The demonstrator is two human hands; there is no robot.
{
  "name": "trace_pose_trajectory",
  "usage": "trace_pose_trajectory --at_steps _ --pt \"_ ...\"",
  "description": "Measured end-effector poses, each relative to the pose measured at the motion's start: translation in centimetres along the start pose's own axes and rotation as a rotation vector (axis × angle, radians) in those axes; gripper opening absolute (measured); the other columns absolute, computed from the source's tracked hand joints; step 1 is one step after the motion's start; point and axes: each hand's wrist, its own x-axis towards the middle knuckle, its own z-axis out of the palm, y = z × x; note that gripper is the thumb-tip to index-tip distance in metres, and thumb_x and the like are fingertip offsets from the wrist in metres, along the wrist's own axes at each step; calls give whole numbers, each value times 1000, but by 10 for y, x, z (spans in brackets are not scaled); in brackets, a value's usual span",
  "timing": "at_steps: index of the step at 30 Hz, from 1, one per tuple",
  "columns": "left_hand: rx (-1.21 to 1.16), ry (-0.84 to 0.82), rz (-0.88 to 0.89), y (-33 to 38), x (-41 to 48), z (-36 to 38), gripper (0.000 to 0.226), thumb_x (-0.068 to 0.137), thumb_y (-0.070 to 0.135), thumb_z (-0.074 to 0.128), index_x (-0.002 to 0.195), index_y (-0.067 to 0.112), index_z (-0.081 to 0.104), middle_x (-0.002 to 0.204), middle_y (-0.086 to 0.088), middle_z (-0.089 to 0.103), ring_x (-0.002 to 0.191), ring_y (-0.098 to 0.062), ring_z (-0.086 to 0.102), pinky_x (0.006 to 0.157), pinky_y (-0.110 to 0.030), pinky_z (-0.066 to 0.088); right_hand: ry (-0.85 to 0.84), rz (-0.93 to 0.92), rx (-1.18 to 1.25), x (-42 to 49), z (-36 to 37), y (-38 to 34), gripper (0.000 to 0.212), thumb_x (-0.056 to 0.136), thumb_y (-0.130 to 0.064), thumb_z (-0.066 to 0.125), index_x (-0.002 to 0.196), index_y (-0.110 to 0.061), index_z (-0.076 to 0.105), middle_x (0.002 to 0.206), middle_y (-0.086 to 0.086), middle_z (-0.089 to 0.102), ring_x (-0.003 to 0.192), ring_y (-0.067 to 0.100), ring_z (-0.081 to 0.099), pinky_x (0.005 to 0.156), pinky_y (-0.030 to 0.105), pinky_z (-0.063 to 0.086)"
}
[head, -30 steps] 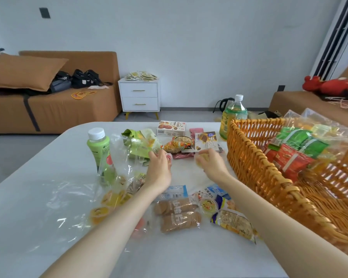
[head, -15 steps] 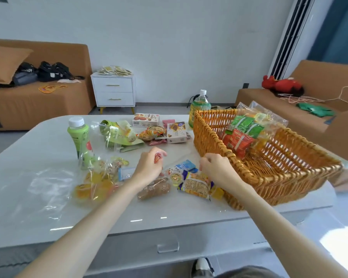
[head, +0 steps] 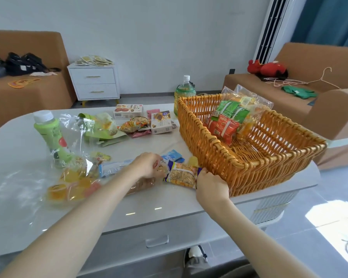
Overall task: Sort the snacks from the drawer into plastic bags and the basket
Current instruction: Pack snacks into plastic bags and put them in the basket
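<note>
An orange wicker basket [head: 247, 163] stands on the right of the white table [head: 169, 199], with a clear bag of red and green snack packs [head: 227, 123] inside it. My right hand [head: 210, 184] grips the right end of a purple and yellow snack packet [head: 180, 174] lying beside the basket's near corner. My left hand [head: 148, 165] has its fingers curled on small wrapped snacks just left of that packet; what it holds is partly hidden. A clear plastic bag with yellow jelly cups [head: 68, 183] lies at the left.
A green bottle [head: 52, 135] stands left of the loose snacks. Boxes and packets [head: 141, 119] lie at the table's far side, and a large bottle [head: 184, 91] stands behind the basket. A drawer handle [head: 157, 240] shows under the table edge. Sofas and a white nightstand [head: 94, 81] stand behind.
My head has swung right and down. Both hands have drawn back from the far snacks to the near pile, and my right hand has taken hold of the purple and yellow packet.
</note>
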Motion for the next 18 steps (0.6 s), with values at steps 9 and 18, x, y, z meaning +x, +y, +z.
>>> trace_pose_trajectory --at_steps 9,18 --pt "10 55 13 2 6 3 21 76 30 73 78 15 59 85 -5 60 85 -26 59 63 -27 38 111 -40 5 -1 12 -1 23 96 -9 44 119 -8 48 112 4 66 98 22 68 71 31 55" --pt "-657 362 31 2 -14 -11 29 79 35 74 102 21 63 98 7 63 57 -13 66 49 -28 55 295 -154 229 -17 -7 3 31 101 -33 42 124 -14 41 108 1 64 91 24 68 60 28 44"
